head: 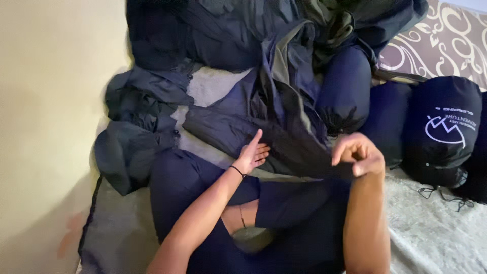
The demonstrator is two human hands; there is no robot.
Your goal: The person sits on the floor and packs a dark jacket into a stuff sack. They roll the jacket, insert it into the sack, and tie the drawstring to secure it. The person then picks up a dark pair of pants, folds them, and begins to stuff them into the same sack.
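Here, dark fabric [284, 142] between both hands [304, 155].

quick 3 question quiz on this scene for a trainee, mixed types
1. True or false: the right hand pinches the dark fabric.
2. The left hand is: A) in a fist B) flat, fingers spread on the fabric C) off the fabric.
3. What lies at the far right on the blanket?

Key: 1 true. 2 B. 3 a stuffed dark sack with a drawcord.
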